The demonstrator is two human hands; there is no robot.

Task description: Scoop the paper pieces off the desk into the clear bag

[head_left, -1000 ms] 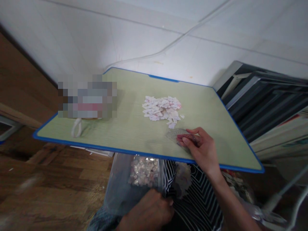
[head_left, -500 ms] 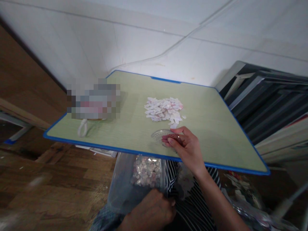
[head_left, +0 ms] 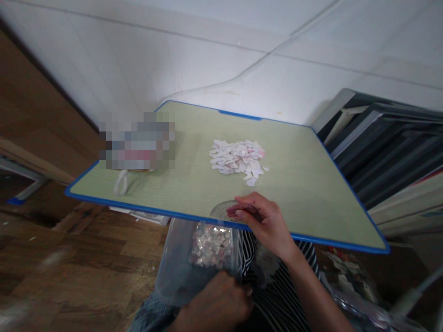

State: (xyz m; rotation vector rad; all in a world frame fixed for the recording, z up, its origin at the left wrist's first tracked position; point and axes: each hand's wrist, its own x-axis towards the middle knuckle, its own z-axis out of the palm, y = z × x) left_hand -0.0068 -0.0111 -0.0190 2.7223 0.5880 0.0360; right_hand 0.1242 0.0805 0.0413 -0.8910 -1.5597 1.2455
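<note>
Over the front edge of the table, my right hand (head_left: 268,221) is closed on a clear plastic protractor (head_left: 218,210). Reddish paper scraps (head_left: 237,212) show under the thumb of that hand. Beyond it, a heap of torn white and pinkish paper scraps (head_left: 237,157) lies on the pale green tabletop (head_left: 294,184). My left hand (head_left: 221,299) is closed low in front of me, by the near right corner of a clear plastic bin (head_left: 169,272). What its fingers hold, if anything, is hidden. A transparent bag of small scraps (head_left: 212,244) lies in the bin.
A blurred-out object (head_left: 138,145) with a white loop (head_left: 121,183) stands on the table's left side. Dark flat panels (head_left: 391,138) lean at the right. A cable (head_left: 238,76) runs along the white wall behind. Wooden flooring (head_left: 86,267) shows at the lower left.
My right hand has drawn the protractor and the reddish scraps slightly toward me and left, to the table's front edge. My left hand looks unchanged.
</note>
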